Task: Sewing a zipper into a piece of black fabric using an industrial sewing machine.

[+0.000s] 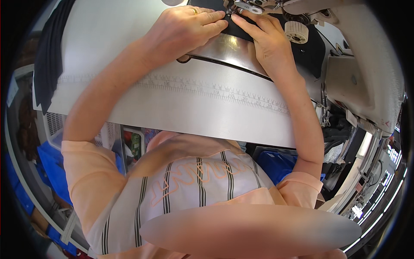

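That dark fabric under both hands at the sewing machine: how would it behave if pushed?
The dark fabric probably is floppy: it lies flat under the left hand and right hand. It likely slides easily on the shiny metal plate. It seems light, held by fingertips alone.

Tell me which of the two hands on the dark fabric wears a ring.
The left hand does: a gold ring shows on one finger near the top edge. The right hand, fingertips beside it on the dark fabric near the presser foot, shows none.
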{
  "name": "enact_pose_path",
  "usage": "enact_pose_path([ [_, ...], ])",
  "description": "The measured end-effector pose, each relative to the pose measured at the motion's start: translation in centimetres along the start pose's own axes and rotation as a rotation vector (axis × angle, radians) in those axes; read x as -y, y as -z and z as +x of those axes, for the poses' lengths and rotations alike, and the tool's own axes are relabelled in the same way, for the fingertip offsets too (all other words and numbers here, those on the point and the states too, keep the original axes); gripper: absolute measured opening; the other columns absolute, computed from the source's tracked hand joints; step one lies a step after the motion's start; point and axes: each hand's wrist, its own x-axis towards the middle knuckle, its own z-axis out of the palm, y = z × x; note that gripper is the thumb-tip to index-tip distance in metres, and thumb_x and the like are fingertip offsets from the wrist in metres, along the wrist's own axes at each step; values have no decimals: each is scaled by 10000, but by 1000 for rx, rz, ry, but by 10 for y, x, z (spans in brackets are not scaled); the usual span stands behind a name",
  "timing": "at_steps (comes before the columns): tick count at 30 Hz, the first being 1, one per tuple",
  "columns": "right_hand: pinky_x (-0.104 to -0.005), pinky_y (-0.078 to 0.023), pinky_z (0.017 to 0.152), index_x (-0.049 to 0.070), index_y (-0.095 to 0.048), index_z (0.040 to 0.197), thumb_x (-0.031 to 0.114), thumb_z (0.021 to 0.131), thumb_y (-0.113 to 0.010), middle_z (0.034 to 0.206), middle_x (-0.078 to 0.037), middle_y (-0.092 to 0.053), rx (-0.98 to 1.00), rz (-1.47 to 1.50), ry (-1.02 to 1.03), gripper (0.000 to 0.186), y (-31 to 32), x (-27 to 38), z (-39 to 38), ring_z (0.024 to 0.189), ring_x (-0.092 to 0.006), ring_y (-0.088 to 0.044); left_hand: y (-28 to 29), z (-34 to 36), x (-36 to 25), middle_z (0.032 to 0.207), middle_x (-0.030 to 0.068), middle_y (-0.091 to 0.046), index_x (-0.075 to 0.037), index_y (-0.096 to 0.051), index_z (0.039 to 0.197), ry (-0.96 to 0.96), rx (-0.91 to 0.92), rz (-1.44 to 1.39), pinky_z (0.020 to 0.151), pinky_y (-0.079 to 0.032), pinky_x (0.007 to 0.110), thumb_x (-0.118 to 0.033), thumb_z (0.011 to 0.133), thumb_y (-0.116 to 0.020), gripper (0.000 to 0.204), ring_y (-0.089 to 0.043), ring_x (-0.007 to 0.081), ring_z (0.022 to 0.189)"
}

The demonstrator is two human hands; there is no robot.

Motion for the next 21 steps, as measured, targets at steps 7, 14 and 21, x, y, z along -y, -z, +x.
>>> enact_pose_path([
  [7,-306,-523,863,190,-676,1144,-47,760,-623,1130,-18,-654,-34,68,-2,455,4,0,1,1013,-235,-607,-3,-2,-3,1140,81,-677,-41,-677,1075,34,4,-7,775,-563,307,-54,757,-710,320,-673,214,997],
  [14,-302,-537,822,195,-685,1121,-56,727,-627,1109,-8,-662,-23,-12,-6,470,5,3,0,990,-225,-615,-2,-5,-3,1170,82,-664,-48,-668,1100,62,73,-10,808,-559,307,-63,752,-708,352,-660,213,1038],
  [21,-331,-541,793,219,-680,1125,106,729,-737,1076,15,-681,-63,-25,41,415,4,-2,1,927,-226,-640,-7,-4,-1,1127,104,-681,-34,-684,1055,51,-24,-28,788,-573,304,-61,770,-710,287,-683,222,981],
])
